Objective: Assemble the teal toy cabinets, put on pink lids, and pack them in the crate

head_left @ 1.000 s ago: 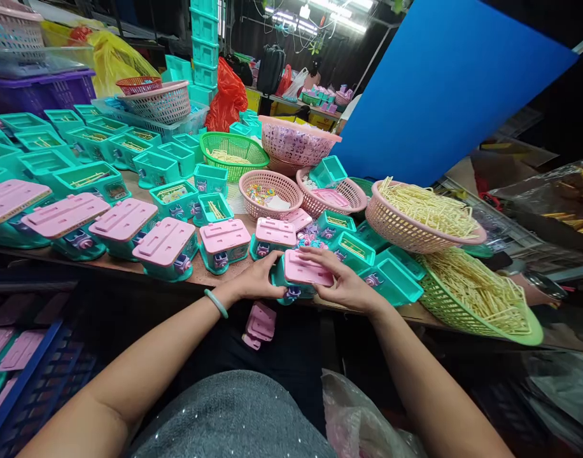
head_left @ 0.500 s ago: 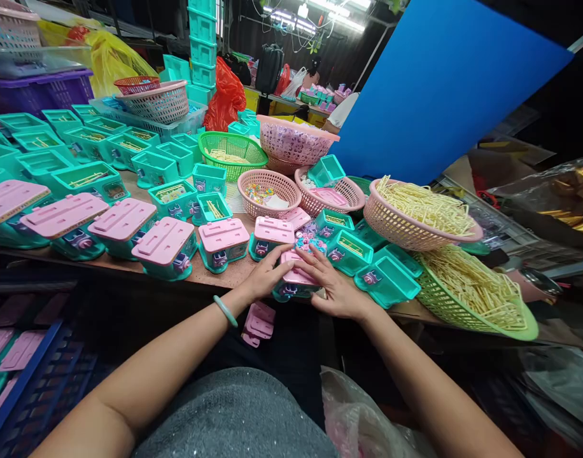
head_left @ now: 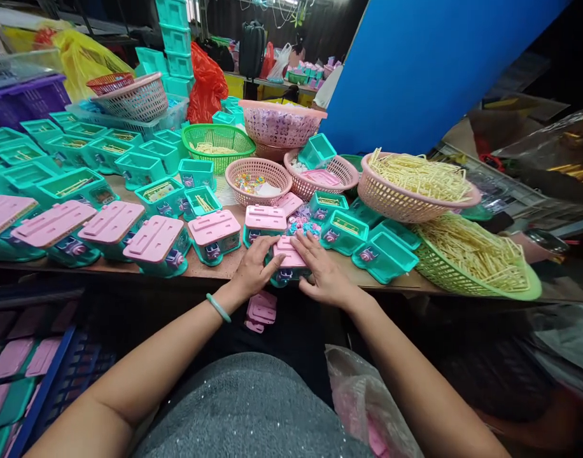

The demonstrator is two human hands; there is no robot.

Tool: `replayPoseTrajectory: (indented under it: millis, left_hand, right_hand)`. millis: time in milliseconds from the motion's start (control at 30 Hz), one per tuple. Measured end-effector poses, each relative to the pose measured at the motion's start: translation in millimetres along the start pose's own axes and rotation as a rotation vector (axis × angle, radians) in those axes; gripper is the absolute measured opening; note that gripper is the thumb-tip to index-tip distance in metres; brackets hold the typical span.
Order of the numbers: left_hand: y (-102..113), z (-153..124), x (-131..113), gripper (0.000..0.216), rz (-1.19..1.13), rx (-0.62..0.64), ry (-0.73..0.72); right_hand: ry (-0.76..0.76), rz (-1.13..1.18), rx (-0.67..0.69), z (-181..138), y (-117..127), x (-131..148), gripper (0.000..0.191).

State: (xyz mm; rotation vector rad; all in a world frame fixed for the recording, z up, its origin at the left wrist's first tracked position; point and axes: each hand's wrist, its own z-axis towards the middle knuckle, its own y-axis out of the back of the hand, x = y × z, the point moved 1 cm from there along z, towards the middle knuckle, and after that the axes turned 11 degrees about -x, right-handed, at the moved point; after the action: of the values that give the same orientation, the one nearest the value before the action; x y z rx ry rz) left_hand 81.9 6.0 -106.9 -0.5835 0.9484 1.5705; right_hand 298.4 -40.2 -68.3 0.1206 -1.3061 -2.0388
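Observation:
At the table's front edge stands a small teal plastic box with a pink lid (head_left: 289, 257). My left hand (head_left: 254, 267) grips its left side, thumb and fingers against the lid. My right hand (head_left: 326, 275) holds it from the right, fingers lying across the top and thumb low at the near side. Parts of the lid and walls are hidden under the fingers. Just behind is a heap of small pink and blue pieces (head_left: 305, 225). Loose pink lids (head_left: 261, 309) rest on my lap below the box.
Several pink-lidded boxes (head_left: 214, 228) line the front left, with open teal boxes (head_left: 76, 184) behind. To the right are open teal boxes (head_left: 386, 257) and baskets of pale yellow sticks (head_left: 418, 207). A pink basket of colourful bits (head_left: 258, 202) stands behind; a blue panel (head_left: 415, 76) rises beyond.
The camera view has shifted, so the table sits higher and slightly left in the picture. Both hands stay on the same box, the right fingers now lying closer together across the lid.

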Motion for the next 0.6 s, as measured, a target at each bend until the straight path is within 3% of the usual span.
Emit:
replayPoseTrajectory:
  millis: [100,167,233,267,333,400,500,600]
  left_hand:
    - [14,-12,-9,0.035,0.078,-0.072,-0.072]
    - [26,-19,-16,0.032,0.139,-0.126,-0.129]
    - [32,-24,-25,0.029,0.188,-0.150,-0.198]
    - [31,-25,-29,0.028,0.204,-0.148,-0.235]
    - [25,-26,-37,0.029,0.211,-0.120,-0.307]
    - [14,-25,-43,0.031,0.193,-0.080,-0.369]
    - [2,-25,-47,0.036,0.159,-0.030,-0.420]
    - [6,-23,-48,0.037,0.192,-0.013,-0.445]
  right_hand:
    - [-0.026,-0.025,-0.149,-20,-5,29,0.089]
    - [-0.059,0.083,-0.254,-43,-24,51,0.066]
    - [-0.107,0.252,-0.051,-64,-59,66,0.044]
    - [-0.179,0.265,0.063,-72,-79,69,0.043]
    - [-0.310,0.244,0.161,-79,-114,68,0.053]
    - [-0.377,0.224,0.163,-79,-135,60,0.062]
    - [-0.397,0.231,0.139,-78,-141,51,0.058]
    - [-0.379,0.242,0.112,-81,-126,58,0.061]
